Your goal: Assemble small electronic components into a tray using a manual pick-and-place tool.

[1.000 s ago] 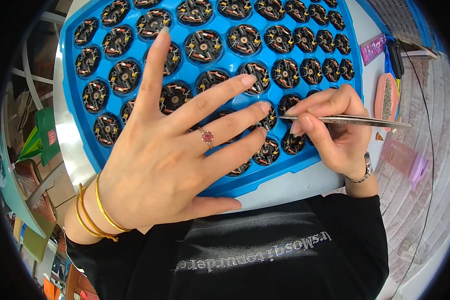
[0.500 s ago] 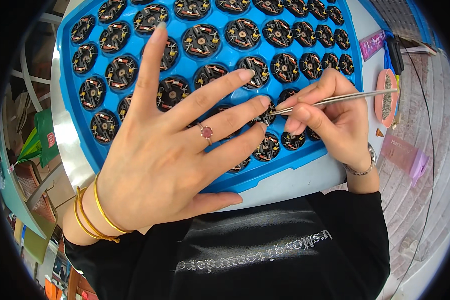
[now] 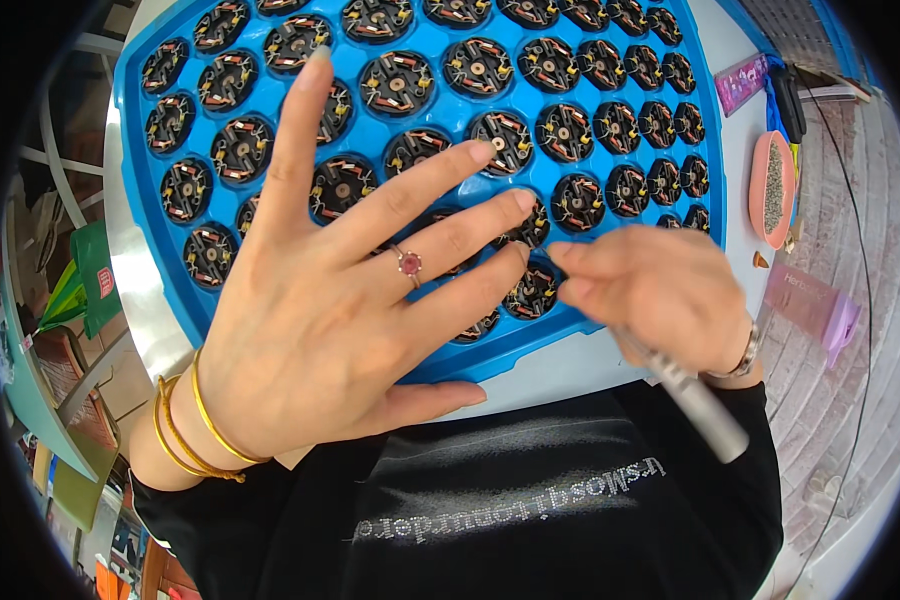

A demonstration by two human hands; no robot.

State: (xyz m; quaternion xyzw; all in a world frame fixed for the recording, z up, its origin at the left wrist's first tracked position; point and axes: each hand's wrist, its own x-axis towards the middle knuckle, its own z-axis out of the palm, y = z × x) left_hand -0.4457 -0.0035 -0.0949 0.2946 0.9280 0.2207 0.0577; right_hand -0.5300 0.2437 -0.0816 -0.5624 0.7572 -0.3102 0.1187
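Note:
A blue moulded tray point(image 3: 530, 352) bears rows of round black parts point(image 3: 397, 84) with small copper and yellow components and thin wires. Fingers spread, my left hand point(image 3: 310, 320) lies over its lower left, with the fingertips resting among the parts. The ring and little fingertips are beside a round part point(image 3: 533, 288) near the tray's near edge. My right hand point(image 3: 660, 290), smeared by motion, is just right of that part. It is closed around metal tweezers point(image 3: 705, 410), whose thick end points down toward my shirt; their tips cannot be made out.
Right of the tray stands a pink oval dish point(image 3: 778, 241) of small silvery pieces. Near it are a black-handled tool point(image 3: 788, 105), a purple packet point(image 3: 742, 85), a small brown cone point(image 3: 761, 260) and a clear bottle with a purple lid point(image 3: 820, 315). A thin cable point(image 3: 860, 230) runs down the right.
My right hand has turned over and moved slightly down, uncovering several round parts. The tweezers have swung from pointing right to pointing down and right. My left hand has hardly moved.

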